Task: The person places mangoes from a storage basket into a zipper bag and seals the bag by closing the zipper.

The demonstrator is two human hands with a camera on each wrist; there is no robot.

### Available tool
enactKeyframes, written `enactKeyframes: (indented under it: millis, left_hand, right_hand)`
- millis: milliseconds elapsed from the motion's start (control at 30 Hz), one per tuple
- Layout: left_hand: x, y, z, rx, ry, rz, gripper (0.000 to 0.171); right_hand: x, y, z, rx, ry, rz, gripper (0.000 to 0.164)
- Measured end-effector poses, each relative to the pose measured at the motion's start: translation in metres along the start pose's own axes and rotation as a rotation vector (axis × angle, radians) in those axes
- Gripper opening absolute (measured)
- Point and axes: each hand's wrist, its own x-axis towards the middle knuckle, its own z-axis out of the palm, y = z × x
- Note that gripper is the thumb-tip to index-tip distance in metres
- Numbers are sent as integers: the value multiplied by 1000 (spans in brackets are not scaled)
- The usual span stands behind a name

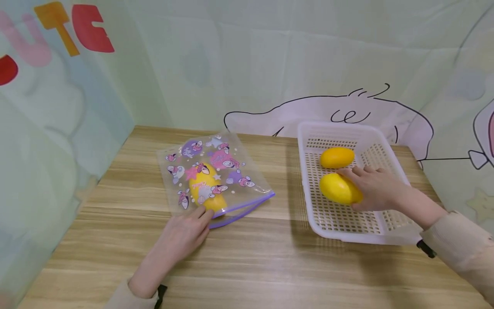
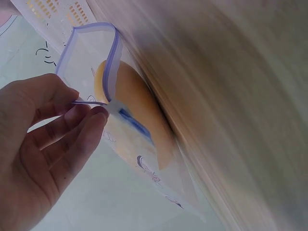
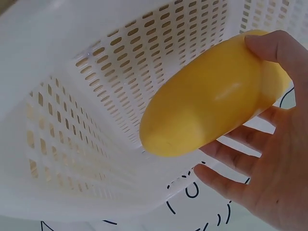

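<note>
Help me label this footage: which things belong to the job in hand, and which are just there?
Likely job:
clear printed plastic bag, pinched by left hand
golden oval fruit inside it
yellow oval fruit gripped by right hand
orange-yellow oval fruit
white rectangular perforated plastic basket

Likely surroundings:
brown wood-grain tabletop
pale cartoon-printed cloth backdrop

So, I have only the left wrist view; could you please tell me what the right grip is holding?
Observer: The right grip holds a yellow fruit inside the white basket.
Operator: Thank you; is that the only fruit in there?
Observer: No, a more orange fruit lies just beyond it in the same basket.
Operator: I see; and does the basket touch the bag, please?
Observer: No, the head view shows a strip of wooden tabletop between them.
</note>
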Motion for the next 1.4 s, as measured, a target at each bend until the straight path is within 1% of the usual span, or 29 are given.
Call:
enactKeyframes:
  millis: [233, 500, 633, 767, 933, 1167, 1400]
  left_hand:
    - [0, 0, 1, 7, 12, 9, 26]
    - [1, 1, 1, 1, 2, 6, 26]
    - [1, 0, 1, -6, 14, 8, 25]
    - [1, 0, 1, -5, 18, 9, 25]
    - [1, 0, 1, 0, 17, 6, 24]
    - [0, 0, 2, -3, 24, 9, 24]
    - [1, 1, 1, -3, 10, 2, 24]
  right_hand:
    - [-5, -3, -2, 0, 16, 14, 87]
    - [-12, -9, -5, -2, 31, 36, 86]
    - [-15, -12, -7, -4, 46, 46, 87]
    - [-20, -15, -8, -15, 81, 29, 87]
    - [-27, -18, -10, -27, 148, 1, 86]
    - [-34, -26, -13, -31, 186, 1, 89]
    - [-38, -32, -16, -34, 225, -12, 88]
